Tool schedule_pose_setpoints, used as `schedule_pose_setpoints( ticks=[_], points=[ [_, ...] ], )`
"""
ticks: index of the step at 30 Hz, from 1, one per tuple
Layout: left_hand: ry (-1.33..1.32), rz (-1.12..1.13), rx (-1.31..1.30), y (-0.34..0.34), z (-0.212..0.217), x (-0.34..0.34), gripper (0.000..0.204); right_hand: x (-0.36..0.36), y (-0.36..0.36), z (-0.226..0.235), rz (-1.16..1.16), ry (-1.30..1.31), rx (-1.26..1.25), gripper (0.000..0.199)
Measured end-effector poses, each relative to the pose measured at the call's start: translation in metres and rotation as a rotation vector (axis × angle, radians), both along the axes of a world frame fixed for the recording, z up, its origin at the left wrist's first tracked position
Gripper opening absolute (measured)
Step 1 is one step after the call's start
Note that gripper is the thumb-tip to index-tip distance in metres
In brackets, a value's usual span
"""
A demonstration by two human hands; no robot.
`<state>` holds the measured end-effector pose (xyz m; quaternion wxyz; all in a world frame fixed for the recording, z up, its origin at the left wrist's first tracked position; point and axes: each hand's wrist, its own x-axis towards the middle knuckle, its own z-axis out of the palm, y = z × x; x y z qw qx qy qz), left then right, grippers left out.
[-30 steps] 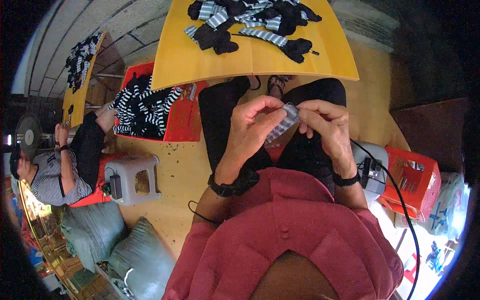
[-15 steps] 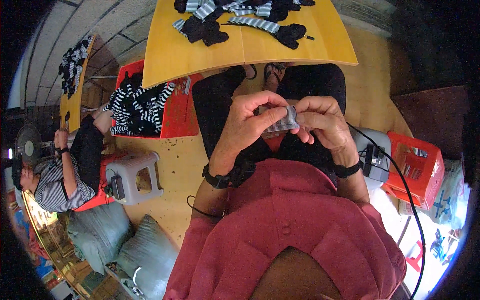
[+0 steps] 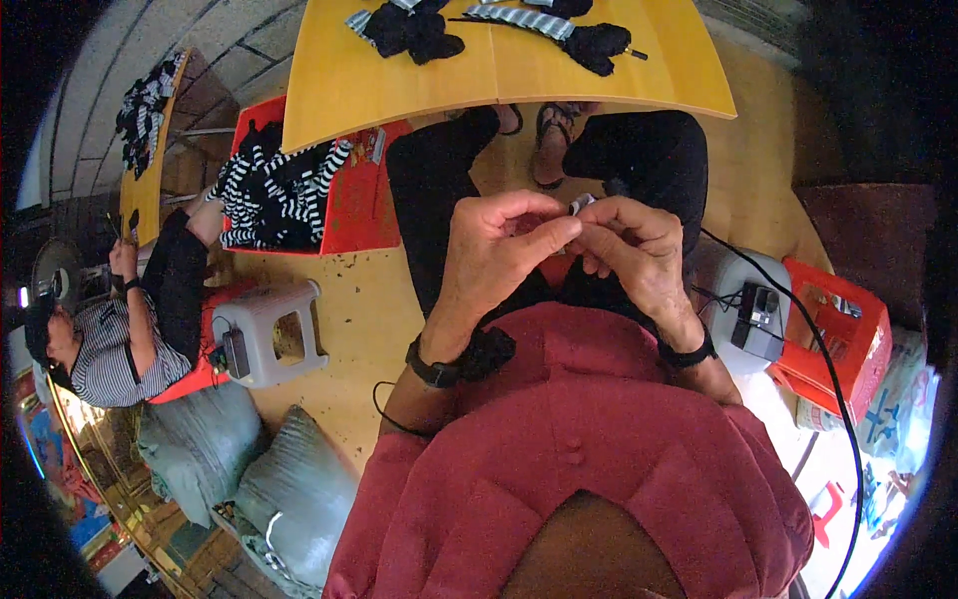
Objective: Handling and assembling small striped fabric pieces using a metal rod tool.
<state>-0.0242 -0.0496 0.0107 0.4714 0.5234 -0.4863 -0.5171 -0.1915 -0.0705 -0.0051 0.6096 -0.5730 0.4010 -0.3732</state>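
My left hand (image 3: 499,245) and my right hand (image 3: 637,250) meet in front of my lap, thumbs and fingertips pinched together. A small grey-striped knitted piece (image 3: 581,203) shows between their fingertips; the fingers hide most of it. By my left wrist, a fuzzy black bunch (image 3: 489,354) lies against my red top; I cannot tell whether it joins the held piece. Beyond my hands, on the yellow table (image 3: 399,110), are several black knitted pieces with grey-striped parts, including a lobed black one (image 3: 414,35). A thin dark rod (image 3: 639,54) sticks out from another.
Left of my legs stands a red crate (image 3: 364,210) heaped with black-and-white striped knitwear (image 3: 284,190). Farther left, a seated person (image 3: 130,344) works beside a grey stool (image 3: 269,334). Stuffed sacks (image 3: 299,489) lie nearby. At right, a black cable (image 3: 798,299) passes a red plastic stool (image 3: 838,329).
The striped piece was spread between my fingers; now only a small bit shows. My fingertips have drawn closer together. The view has shifted, so the table sits higher.
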Motion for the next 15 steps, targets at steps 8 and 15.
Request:
schedule_pose_setpoints(
  ticks=[8, 15],
  points=[
    [0.168, -0.006, 0.075, -0.001, -0.018, 0.001, 0.006, -0.001, -0.005, -0.011, -0.05, -0.326, 0.375, 0.008],
    [-0.111, -0.039, 0.098, 0.004, -0.008, -0.003, 0.01, 0.0, -0.001, -0.002, -0.021, 0.059, 0.058, 0.003]
  ],
)
